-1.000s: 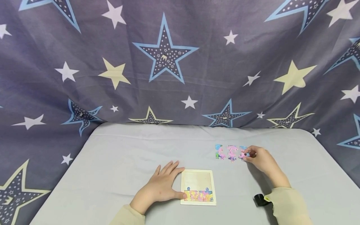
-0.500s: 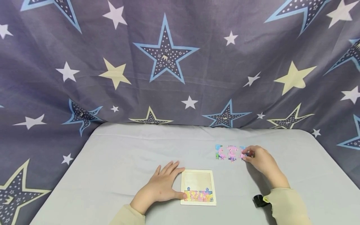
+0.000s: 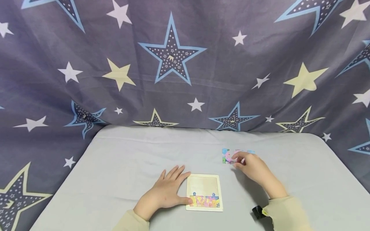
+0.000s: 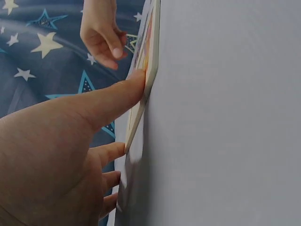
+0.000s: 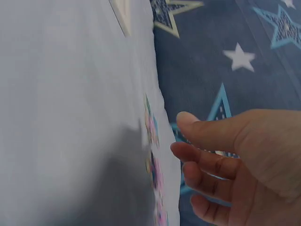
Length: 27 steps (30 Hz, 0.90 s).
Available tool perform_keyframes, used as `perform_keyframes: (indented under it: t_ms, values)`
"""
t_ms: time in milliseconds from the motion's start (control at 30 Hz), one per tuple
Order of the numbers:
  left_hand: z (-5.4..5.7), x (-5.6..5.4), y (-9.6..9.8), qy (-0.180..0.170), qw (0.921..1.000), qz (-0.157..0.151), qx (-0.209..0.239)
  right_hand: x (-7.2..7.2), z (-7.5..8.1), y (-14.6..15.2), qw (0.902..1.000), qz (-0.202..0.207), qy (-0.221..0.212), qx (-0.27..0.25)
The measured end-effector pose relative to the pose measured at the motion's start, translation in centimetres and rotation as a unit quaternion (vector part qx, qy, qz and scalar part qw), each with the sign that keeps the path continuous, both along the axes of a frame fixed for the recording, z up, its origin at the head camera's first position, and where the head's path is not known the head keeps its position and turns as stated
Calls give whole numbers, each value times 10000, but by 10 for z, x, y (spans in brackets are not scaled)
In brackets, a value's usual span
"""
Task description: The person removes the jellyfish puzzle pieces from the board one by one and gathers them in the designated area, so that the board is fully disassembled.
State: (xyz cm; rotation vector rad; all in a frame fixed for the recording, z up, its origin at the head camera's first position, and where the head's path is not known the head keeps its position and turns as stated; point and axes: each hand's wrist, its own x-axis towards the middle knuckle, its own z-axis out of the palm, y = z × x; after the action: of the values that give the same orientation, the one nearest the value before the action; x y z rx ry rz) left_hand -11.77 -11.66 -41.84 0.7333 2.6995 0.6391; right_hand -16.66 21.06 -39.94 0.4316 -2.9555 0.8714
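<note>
My left hand (image 3: 166,192) lies with fingers spread at the left side of a cream puzzle tray (image 3: 204,184). Its thumb rests on the tray's lower left edge, and the index fingertip touches the upper left corner. Joined puzzle pieces (image 3: 206,201) in yellow and pink fill the tray's bottom part. Over a row of loose pieces hovers my right hand (image 3: 253,168), nearest the leftmost puzzle piece (image 3: 225,156). In the right wrist view its thumb and fingers are apart, holding nothing, above the pink and green puzzle piece (image 5: 151,125). The hand partly hides the other pieces in the head view.
A grey cloth (image 3: 138,154) covers the table. Behind it hangs a dark curtain (image 3: 214,70) printed with stars. A small black device (image 3: 258,212) sits at the right sleeve.
My right hand has left the rightmost loose piece and moved left along the row towards the leftmost one. The left hand and tray have stayed in place.
</note>
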Motion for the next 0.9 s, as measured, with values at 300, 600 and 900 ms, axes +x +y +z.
perform_keyframes:
  t_ms: [300, 600, 900]
  values:
    - [1, -1, -3, -14, 9998, -178, 128, 13, 4, -34, 9988, 490, 17, -51]
    - [8, -5, -5, -295, 9976, -567, 272, 28, 6, -59, 9933, 1121, -194, -205]
    - [7, -5, -4, -47, 9979, -597, 235, 39, 2, -78, 9857, 1609, -460, -203]
